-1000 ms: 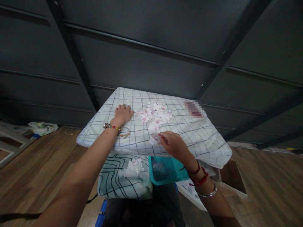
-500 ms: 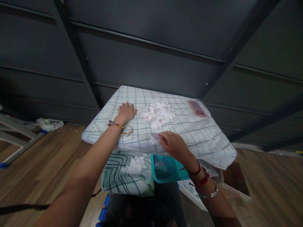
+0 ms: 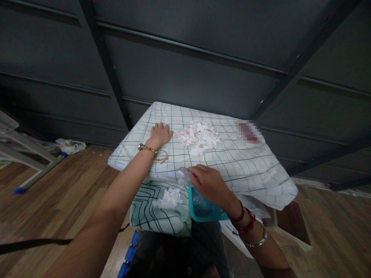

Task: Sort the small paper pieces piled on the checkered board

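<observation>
My left hand [image 3: 161, 133] lies flat on the white checked cloth [image 3: 237, 166], fingers spread and holding nothing. To its right is a loose pile of small white paper slips [image 3: 199, 137], some with pinkish marks. My right hand [image 3: 207, 181] is closed, its thumb and fingers pinching a small translucent plastic bag [image 3: 184, 174] at the table's front edge. Whether slips are inside it is hard to tell. Below that hand sits a teal plastic tub [image 3: 191, 214], partly covered by the hand and wrist. More white slips [image 3: 170, 198] rest on a folded green lined cloth [image 3: 145, 220] over my lap.
A blurred-out dark reddish item [image 3: 248, 132] lies at the table's back right. Behind the table stands a dark panelled wall [image 3: 185, 77]. An open cardboard box [image 3: 292, 222] and clear plastic sheeting [image 3: 255, 204] are at lower right. A pale metal frame [image 3: 37, 166] stands left.
My right hand has moved left and closer to the table's front edge with the translucent bag. My left hand stays flat on the cloth. The whole view has shifted slightly.
</observation>
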### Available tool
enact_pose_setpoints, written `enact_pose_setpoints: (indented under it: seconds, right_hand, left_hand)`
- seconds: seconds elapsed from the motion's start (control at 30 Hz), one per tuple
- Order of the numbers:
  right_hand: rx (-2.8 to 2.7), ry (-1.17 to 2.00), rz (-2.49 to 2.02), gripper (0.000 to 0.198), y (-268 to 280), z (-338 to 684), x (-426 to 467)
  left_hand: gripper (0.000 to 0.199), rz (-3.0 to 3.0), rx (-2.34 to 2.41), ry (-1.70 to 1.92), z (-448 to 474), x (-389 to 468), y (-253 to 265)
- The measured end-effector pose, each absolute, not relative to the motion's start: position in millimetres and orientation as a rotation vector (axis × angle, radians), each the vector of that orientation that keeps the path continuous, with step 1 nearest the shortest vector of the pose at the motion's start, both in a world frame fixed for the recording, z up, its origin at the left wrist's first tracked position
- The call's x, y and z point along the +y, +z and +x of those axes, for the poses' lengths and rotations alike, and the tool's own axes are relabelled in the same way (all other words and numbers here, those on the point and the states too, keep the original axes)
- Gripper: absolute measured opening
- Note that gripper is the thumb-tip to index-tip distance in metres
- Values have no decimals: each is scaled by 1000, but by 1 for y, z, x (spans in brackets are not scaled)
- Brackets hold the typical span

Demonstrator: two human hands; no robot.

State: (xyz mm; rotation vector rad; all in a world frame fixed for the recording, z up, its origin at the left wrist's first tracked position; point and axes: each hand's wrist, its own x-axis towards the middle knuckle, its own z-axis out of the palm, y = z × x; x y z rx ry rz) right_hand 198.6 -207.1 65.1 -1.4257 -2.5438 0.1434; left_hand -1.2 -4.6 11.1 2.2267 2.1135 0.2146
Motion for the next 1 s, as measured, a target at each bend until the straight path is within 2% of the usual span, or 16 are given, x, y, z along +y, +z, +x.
enact_pose_setpoints:
  seconds: [0.27, 0.57, 1.0]
  right_hand:
    - [-2624, 157, -1263, 22, 65, 199, -213]
    - [-2555, 205, -1322, 23, 72, 209, -209]
    - [-2376, -69, -1346, 25, 58, 262, -123]
  left_hand:
    - [62, 2219, 2099, 196, -1, -6, 12]
    - [62, 2221, 2095, 216, -2, -3, 10]
    - [61, 2206, 2095, 229, -2, -3, 10]
